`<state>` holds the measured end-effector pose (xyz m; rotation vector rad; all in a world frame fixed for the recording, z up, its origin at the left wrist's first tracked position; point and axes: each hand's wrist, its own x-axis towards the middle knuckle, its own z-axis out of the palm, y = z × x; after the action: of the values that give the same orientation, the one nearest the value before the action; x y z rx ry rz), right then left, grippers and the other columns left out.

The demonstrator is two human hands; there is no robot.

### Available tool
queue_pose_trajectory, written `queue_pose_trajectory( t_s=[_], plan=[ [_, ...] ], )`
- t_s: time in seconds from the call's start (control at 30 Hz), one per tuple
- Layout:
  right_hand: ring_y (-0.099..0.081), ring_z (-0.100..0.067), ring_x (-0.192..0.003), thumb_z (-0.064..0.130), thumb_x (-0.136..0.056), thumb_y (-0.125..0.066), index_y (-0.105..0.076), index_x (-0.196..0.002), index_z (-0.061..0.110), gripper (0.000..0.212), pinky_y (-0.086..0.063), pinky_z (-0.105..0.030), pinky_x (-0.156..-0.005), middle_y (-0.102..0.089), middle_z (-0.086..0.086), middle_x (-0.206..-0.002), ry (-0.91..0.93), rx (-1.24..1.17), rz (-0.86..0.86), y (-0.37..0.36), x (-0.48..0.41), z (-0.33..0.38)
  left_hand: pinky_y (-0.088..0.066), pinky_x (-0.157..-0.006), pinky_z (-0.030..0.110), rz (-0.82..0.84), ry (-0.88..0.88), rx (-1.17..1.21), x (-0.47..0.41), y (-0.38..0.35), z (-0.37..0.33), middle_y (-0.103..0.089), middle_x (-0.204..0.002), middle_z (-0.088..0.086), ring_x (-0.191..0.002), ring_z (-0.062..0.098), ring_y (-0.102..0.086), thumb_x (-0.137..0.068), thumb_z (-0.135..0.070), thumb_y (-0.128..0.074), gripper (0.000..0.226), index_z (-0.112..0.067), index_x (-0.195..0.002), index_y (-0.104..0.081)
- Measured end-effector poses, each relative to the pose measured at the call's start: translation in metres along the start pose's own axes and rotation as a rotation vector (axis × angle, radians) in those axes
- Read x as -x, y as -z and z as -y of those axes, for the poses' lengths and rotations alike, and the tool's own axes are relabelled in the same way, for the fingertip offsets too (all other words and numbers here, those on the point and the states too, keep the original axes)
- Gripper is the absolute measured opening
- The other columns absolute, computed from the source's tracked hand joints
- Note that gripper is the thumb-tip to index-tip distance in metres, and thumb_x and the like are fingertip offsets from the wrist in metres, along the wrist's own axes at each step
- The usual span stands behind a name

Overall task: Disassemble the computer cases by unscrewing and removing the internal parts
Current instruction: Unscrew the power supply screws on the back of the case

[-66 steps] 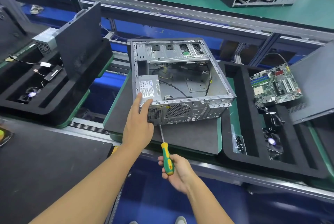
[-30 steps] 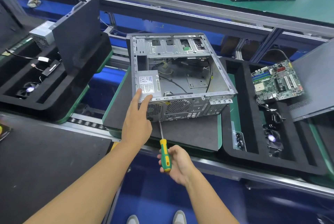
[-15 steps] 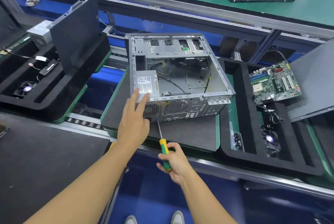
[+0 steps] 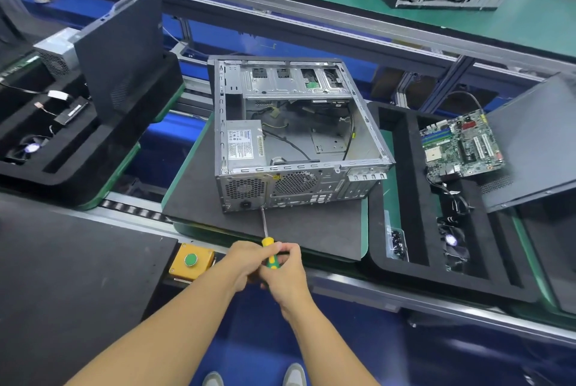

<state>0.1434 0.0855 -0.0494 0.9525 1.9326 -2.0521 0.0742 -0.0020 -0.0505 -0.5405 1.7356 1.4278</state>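
Well, from where I stand, both hands are on the tool. The left hand (image 4: 246, 261) wraps the yellow-and-green handle of the screwdriver (image 4: 265, 225), and the right hand (image 4: 288, 273) pinches it just beside, low in the middle of the frame. The shaft runs up to the rear panel of the computer case (image 4: 311, 189), which lies on its side, open, on the dark mat (image 4: 311, 229) at centre frame. The tip meets the panel by the lower right corner of the power supply (image 4: 244, 144), which sits inside at the case's lower left.

I take this to be a power supply mounting screw being backed out. With neither hand on the case, the push along the shaft has to stay modest or the case may slide on the mat. The shaft should stay square to the panel so the tip stays seated in the head. I can't see the screw itself. Once it loosens, a fingertip near the tip would catch it. The motherboard (image 4: 461, 145) is already out, on the foam tray (image 4: 405, 167) at right.
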Motion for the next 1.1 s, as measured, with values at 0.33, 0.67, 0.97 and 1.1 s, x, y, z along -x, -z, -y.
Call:
queue_pose_trajectory(
  t_s=[0.33, 0.67, 0.97, 1.1],
  plan=[
    [-0.05, -0.018, -0.051, 0.055, -0.104, -0.037, -0.059, -0.105, -0.001, 0.059, -0.037, -0.026, -0.041, -0.06, -0.013, -0.068, -0.359, -0.457, 0.211, 0.019, 0.029, -0.015, -0.052, -0.078, 0.036, 0.215, 0.049, 0.242, -0.001, 0.003, 0.009, -0.075, -0.097, 0.009, -0.088, 0.022, -0.064, -0.1, -0.034, -0.058, 0.032, -0.008, -0.106, -0.076],
    [-0.046, -0.011, -0.052, 0.039, -0.099, -0.062, -0.054, -0.114, 0.008, 0.036, -0.042, -0.029, -0.047, -0.052, -0.002, -0.07, -0.292, -0.286, 0.009, 0.016, 0.031, -0.01, -0.059, -0.061, 0.03, 0.084, 0.008, 0.338, 0.005, -0.013, 0.008, -0.074, -0.104, 0.021, -0.089, 0.026, -0.074, -0.084, -0.02, -0.078, 0.035, 0.003, -0.108, -0.069],
    [-0.048, -0.018, -0.052, 0.034, -0.109, -0.041, -0.057, -0.12, -0.001, 0.04, -0.041, -0.031, -0.045, -0.054, -0.009, -0.065, -0.407, -0.555, 0.097, 0.038, 0.022, -0.003, -0.055, -0.085, 0.036, 0.205, 0.008, 0.383, 0.001, -0.018, 0.008, -0.075, -0.113, 0.004, -0.106, 0.022, -0.069, -0.1, -0.024, -0.058, 0.028, -0.005, -0.121, -0.063],
    [-0.053, -0.017, -0.056, 0.021, -0.104, -0.056, -0.053, -0.113, 0.002, 0.022, -0.047, -0.031, -0.05, -0.057, -0.009, -0.07, -0.332, -0.442, 0.128, 0.039, 0.025, -0.002, -0.056, -0.062, 0.029, 0.135, -0.05, 0.345, 0.001, -0.022, 0.008, -0.071, -0.08, 0.008, -0.071, 0.016, -0.07, -0.084, -0.026, -0.078, 0.031, -0.003, -0.103, -0.068]
  ],
)
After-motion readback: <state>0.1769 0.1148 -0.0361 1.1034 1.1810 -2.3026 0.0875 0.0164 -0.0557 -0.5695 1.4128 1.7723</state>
